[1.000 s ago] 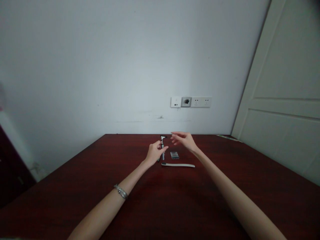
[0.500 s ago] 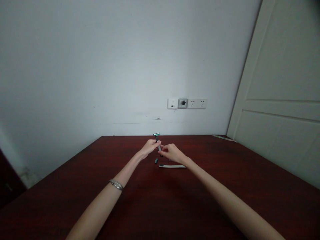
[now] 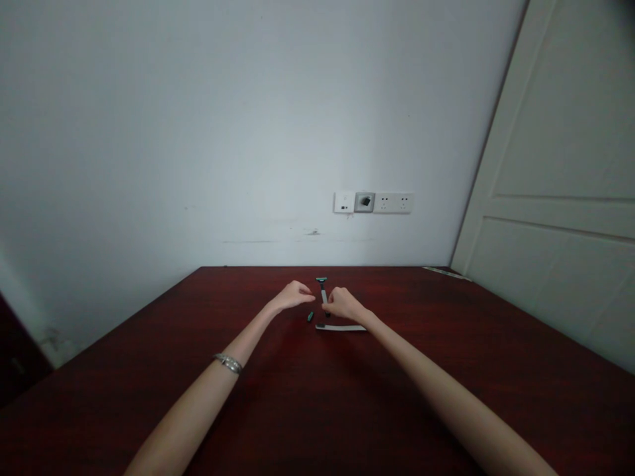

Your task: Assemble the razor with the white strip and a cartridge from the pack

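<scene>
A razor with a grey and black handle and a green head points away from me over the table. My right hand pinches its handle near the lower end. Just left of the razor, my left hand is empty, its thumb and fingers apart. A small green and black piece, like a razor head, lies on the table below the gap between my hands. Nearer to me lies a long pale strip with a dark left end; my right wrist covers its right end.
The dark red wooden table runs back to a white wall with sockets. A thin flat strip lies at the far right corner. A pale panelled door borders the right side.
My left hand has let go of the razor and drawn slightly left. The razor, now in my right hand alone, has moved a little right and its head sits lower.
</scene>
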The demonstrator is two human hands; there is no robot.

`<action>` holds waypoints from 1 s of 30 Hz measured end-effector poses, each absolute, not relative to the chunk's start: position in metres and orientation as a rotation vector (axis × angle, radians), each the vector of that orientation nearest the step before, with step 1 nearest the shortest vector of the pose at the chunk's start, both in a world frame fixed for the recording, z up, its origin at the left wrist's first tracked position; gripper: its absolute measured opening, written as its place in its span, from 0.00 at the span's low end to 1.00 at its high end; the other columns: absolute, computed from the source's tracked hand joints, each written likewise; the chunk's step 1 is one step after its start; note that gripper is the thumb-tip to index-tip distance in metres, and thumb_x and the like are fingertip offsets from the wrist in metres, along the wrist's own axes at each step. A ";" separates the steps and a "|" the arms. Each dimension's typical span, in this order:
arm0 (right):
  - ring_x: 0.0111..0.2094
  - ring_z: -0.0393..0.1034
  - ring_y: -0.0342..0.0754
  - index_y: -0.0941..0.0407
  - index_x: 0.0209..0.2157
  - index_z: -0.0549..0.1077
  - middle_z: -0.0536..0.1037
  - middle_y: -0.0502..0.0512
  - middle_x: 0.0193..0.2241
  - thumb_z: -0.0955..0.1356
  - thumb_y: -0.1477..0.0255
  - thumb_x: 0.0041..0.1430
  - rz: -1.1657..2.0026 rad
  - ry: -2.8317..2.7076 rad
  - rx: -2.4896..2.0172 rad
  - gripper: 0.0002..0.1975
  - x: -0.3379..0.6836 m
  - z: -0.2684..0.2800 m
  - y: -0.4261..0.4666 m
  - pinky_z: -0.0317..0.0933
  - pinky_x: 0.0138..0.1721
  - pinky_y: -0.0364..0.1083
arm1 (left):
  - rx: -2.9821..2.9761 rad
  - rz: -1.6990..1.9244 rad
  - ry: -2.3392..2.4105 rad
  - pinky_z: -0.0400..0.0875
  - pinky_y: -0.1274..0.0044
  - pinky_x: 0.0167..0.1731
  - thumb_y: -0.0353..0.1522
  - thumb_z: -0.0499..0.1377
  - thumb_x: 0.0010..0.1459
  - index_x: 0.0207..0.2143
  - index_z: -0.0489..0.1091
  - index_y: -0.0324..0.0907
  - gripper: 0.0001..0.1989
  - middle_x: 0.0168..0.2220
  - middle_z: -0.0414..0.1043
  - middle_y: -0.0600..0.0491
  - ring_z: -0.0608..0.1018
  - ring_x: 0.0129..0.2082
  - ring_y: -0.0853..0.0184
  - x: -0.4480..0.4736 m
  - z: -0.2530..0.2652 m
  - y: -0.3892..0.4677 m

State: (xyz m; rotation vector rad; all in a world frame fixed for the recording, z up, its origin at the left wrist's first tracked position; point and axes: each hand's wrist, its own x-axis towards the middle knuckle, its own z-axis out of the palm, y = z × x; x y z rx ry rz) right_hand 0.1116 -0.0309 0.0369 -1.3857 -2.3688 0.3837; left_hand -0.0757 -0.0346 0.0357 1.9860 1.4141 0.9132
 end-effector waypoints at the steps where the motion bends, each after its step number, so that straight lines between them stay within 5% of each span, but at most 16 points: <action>1: 0.22 0.68 0.45 0.61 0.19 0.74 0.75 0.58 0.19 0.66 0.70 0.45 0.374 -2.386 -1.405 0.10 0.111 0.034 -0.029 0.50 0.20 0.39 | 2.003 0.882 1.449 0.66 0.77 0.32 0.37 0.63 0.38 0.31 0.75 0.35 0.17 0.29 0.75 0.49 0.74 0.30 0.64 -0.081 0.033 -0.032; 11: 0.29 0.72 0.51 0.62 0.30 0.75 0.78 0.64 0.30 0.66 0.68 0.46 0.366 -2.468 -1.488 0.12 0.103 0.018 -0.020 0.57 0.23 0.41 | 2.347 0.508 1.380 0.64 0.77 0.35 0.35 0.64 0.37 0.39 0.75 0.41 0.21 0.37 0.72 0.49 0.72 0.35 0.63 -0.094 0.014 -0.031; 16: 0.33 0.73 0.53 0.62 0.31 0.75 0.77 0.66 0.32 0.66 0.68 0.46 0.341 -2.477 -1.494 0.13 0.102 0.016 -0.017 0.59 0.27 0.41 | 2.455 0.390 1.380 0.59 0.73 0.45 0.36 0.66 0.38 0.40 0.74 0.43 0.22 0.40 0.69 0.49 0.69 0.42 0.59 -0.091 0.012 -0.033; 30: 0.24 0.69 0.47 0.61 0.22 0.74 0.76 0.60 0.22 0.68 0.64 0.46 0.460 -2.527 -1.436 0.13 0.107 0.016 -0.016 0.54 0.21 0.40 | 2.399 0.330 1.426 0.57 0.72 0.46 0.38 0.65 0.41 0.41 0.74 0.47 0.21 0.40 0.68 0.50 0.66 0.43 0.58 -0.089 0.014 -0.036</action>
